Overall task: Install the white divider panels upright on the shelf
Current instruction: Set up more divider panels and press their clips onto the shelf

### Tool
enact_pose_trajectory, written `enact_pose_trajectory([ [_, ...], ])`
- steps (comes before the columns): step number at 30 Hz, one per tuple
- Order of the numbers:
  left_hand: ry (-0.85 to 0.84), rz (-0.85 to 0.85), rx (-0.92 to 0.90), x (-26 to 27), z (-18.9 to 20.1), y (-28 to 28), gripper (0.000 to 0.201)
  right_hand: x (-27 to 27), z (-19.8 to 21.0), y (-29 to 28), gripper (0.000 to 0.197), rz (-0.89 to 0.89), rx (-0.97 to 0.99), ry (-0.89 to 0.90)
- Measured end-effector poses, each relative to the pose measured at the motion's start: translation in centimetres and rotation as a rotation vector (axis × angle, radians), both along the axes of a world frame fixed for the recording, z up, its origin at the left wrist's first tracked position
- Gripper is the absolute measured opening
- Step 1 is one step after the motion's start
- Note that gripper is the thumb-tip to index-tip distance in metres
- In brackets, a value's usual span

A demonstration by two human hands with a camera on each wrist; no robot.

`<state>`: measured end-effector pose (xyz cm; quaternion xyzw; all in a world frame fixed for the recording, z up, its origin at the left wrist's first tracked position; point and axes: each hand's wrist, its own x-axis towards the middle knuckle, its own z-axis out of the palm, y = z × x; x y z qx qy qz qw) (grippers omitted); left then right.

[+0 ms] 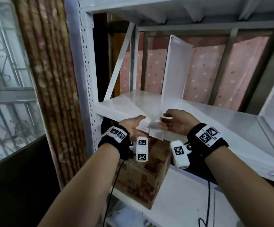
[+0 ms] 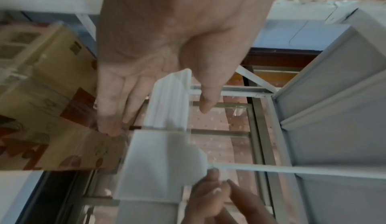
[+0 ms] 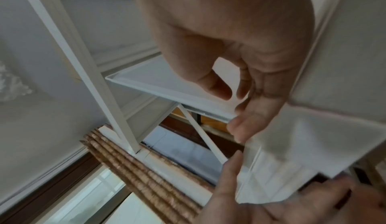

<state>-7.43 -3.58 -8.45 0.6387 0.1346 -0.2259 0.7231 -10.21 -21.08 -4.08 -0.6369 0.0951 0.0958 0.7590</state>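
At the shelf's (image 1: 206,115) front edge, the white divider panel's (image 1: 175,69) front lip is flanked by the relaxed, uncurled left hand (image 1: 133,126) and lightly pinched by the right hand (image 1: 176,122). The upright panel is best seated squarely and pushed back evenly.

Both my forearms reach forward, wrists banded; my left hand (image 1: 133,126) lies open, palm inward; my right hand (image 1: 176,122) curls its fingers (image 3: 243,125) loosely.

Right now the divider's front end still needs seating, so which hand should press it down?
Right, probably. The right hand already has its fingertips at the divider front end by the shelf lip. The left hand cups the lip beside it, steadying.
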Motion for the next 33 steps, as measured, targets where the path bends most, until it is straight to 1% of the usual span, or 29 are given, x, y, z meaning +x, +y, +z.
enact_pose_trajectory([
  [1,-0.01,-0.015,0.019,0.4,0.1,-0.2,0.078,0.1,0.0,-0.2,0.007,-0.021,0.015,0.002],
  [2,-0.024,-0.037,0.034,1.3,-0.2,-0.2,0.075,0.1,0.0,-0.3,0.006,-0.053,0.022,0.002],
  [3,-0.03,-0.072,0.038,1.8,-0.3,-0.1,0.068,0.2,0.0,-0.4,0.006,-0.086,0.032,0.0],
  [4,-0.03,-0.137,0.036,2.1,-0.4,0.2,0.06,0.0,0.1,-0.5,0.006,-0.114,0.041,0.002],
  [5,-0.03,-0.191,0.055,2.4,-0.6,0.5,0.057,-0.2,0.2,-0.4,0.006,-0.138,0.053,0.002],
  [6,-0.03,-0.243,0.095,2.5,-0.6,0.9,0.06,-0.5,0.6,-0.4,0.008,-0.182,0.064,-0.019],
  [7,-0.041,-0.267,0.14,2.3,-0.2,1.3,0.06,-0.8,1.0,-0.3,0.013,-0.238,0.084,-0.059],
  [8,-0.056,-0.274,0.148,2.0,0.4,1.5,0.054,-1.1,1.6,-0.1,0.022,-0.298,0.095,-0.103],
  [9,-0.077,-0.286,0.161,1.7,1.0,1.5,0.042,-1.4,2.3,0.1,0.032,-0.364,0.081,-0.148],
  [10,-0.102,-0.29,0.182,1.3,1.6,1.3,0.03,-1.9,3.2,0.5,0.036,-0.428,0.039,-0.191],
  [11,-0.131,-0.302,0.219,0.6,2.1,1.1,0.026,-2.2,4.3,0.8,0.037,-0.491,-0.025,-0.234],
  [13,-0.234,-0.32,0.347,0.2,2.6,0.6,0.025,-2.2,6.6,1.8,0.039,-0.634,-0.223,-0.369],
  [14,-0.305,-0.301,0.411,0.4,2.9,0.2,0.023,-2.1,7.8,2.4,0.042,-0.698,-0.349,-0.466],
  [15,-0.413,-0.242,0.464,0.4,3.3,-0.2,0.026,-2.0,8.9,2.9,0.047,-0.739,-0.485,-0.554],
  [17,-0.648,-0.008,0.552,0.3,4.5,-1.0,0.038,-2.0,10.9,4.2,0.054,-0.741,-0.705,-0.706],
  [18,-0.755,0.096,0.534,-0.2,5.6,-1.4,0.039,-1.9,11.9,4.9,0.057,-0.725,-0.784,-0.763],
  [19,-0.839,0.142,0.465,-0.7,6.3,-1.9,0.038,-1.7,12.7,5.3,0.06,-0.711,-0.85,-0.81],
  [21,-0.951,0.09,0.256,-1.6,7.5,-2.9,0.036,-1.6,14.2,6.0,0.063,-0.676,-1.006,-0.877],
  [22,-0.988,0.023,0.194,-2.0,7.9,-3.3,0.041,-1.5,14.8,6.1,0.062,-0.662,-1.096,-0.89],
  [23,-1.035,-0.054,0.195,-2.2,8.1,-3.6,0.049,-1.4,15.4,6.2,0.059,-0.657,-1.172,-0.878],
  [24,-1.09,-0.121,0.245,-2.1,8.1,-3.9,0.057,-1.3,15.7,6.2,0.056,-0.643,-1.221,-0.859],
  [25,-1.143,-0.167,0.304,-1.9,8.0,-4.1,0.06,-1.3,16.0,6.4,0.054,-0.616,-1.25,-0.851],
  [27,-1.211,-0.171,0.393,-1.7,7.7,-4.4,0.064,-1.2,15.9,6.7,0.054,-0.558,-1.303,-0.855],
  [29,-1.223,-0.166,0.416,-1.9,7.5,-4.6,0.071,-0.9,15.6,7.0,0.062,-0.515,-1.384,-0.862],
  [31,-1.196,-0.185,0.46,-2.2,7.6,-4.7,0.075,-0.7,15.5,7.2,0.069,-0.471,-1.433,-0.848],
  [33,-1.168,-0.203,0.489,-2.1,7.4,-5.1,0.079,-0.6,15.5,7.4,0.063,-0.472,-1.463,-0.822],
])
